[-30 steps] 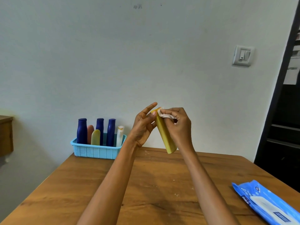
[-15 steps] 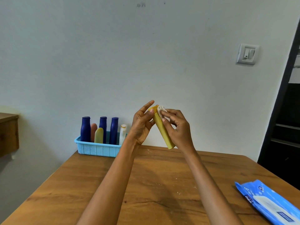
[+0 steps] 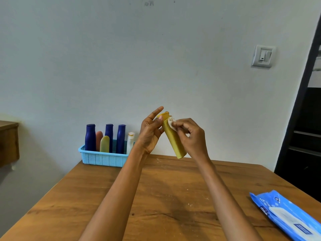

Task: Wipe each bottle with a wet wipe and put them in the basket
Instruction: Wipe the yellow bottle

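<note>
While a wooden cabinet (image 3: 8, 142) juts in at far left, basket (image 3: 104, 158) of bottles (image 3: 90, 137) by the wall; left hand (image 3: 150, 133) pinching yellow bottle (image 3: 172, 136) aloft, tilted; right hand (image 3: 190, 136) pinching wipe (image 3: 171, 122) against it; wipes pack (image 3: 286, 215) on table (image 3: 165, 197), far right.

Yellow bottle (image 3: 174, 143), white wipe (image 3: 171, 122), light-blue perforated basket (image 3: 102, 158) (three navy bottles (image 3: 108, 136) inside), blue wipes pack (image 3: 288, 214)

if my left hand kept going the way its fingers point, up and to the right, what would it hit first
Probably the cap end of the yellow bottle, which the left hand already touches. Beyond that only the bare wall shows, though depth is unclear.
</note>
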